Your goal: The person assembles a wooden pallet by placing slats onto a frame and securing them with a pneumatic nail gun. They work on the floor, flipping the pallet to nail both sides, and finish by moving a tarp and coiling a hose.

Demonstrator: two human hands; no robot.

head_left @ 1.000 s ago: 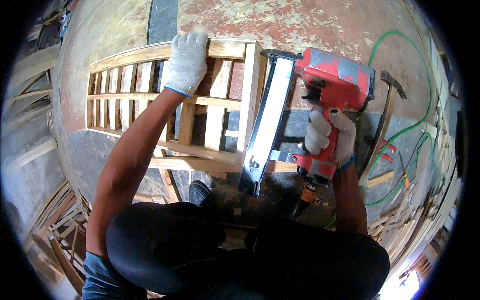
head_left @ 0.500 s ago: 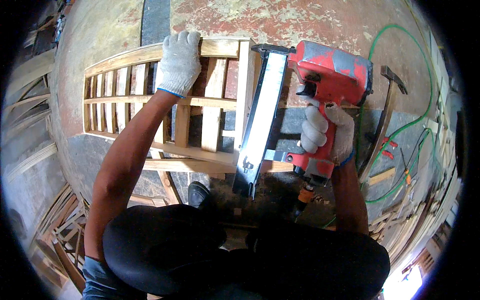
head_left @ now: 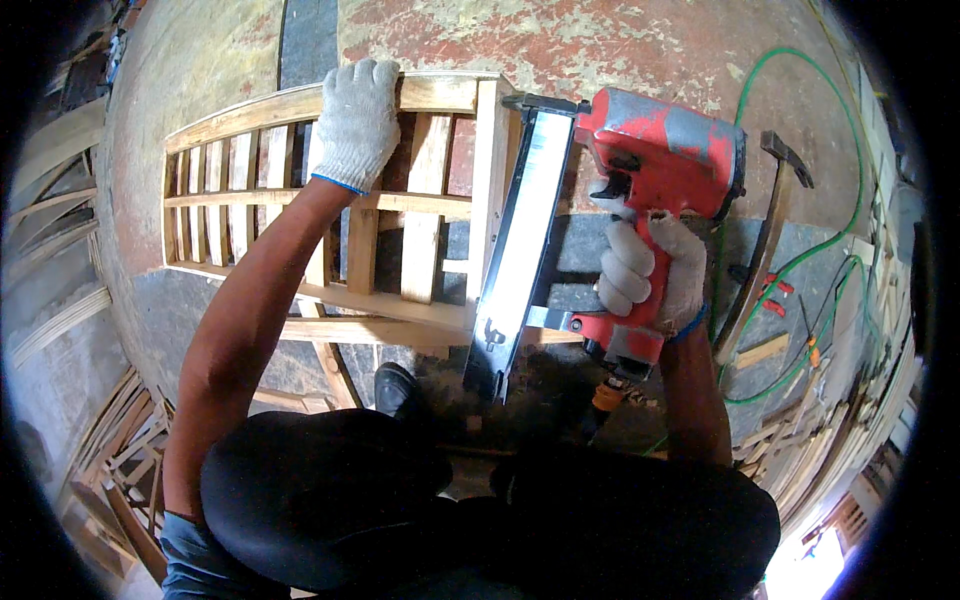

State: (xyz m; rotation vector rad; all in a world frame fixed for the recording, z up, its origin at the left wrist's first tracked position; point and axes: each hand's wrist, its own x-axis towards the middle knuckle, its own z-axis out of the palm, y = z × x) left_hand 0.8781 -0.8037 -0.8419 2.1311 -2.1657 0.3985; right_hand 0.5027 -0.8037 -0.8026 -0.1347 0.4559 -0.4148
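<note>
Resting on the floor (head_left: 430, 40) fwd-L of the person, the slatted wooden frame (head_left: 420, 203) is the biggest item. Next, L arm (head_left: 245, 300) reaches fwd, elbow bent a bit. Red nail gun (head_left: 660, 150) is just R of the frame's R end; can't tell if touching. Hammer (head_left: 768, 235) lies further R. L hand (head_left: 357, 125), gloved, back up, fingers curled over the far rail, gripping it. R hand (head_left: 625, 262), also gloved, wraps the gun's handle, index finger nr trigger.
</note>
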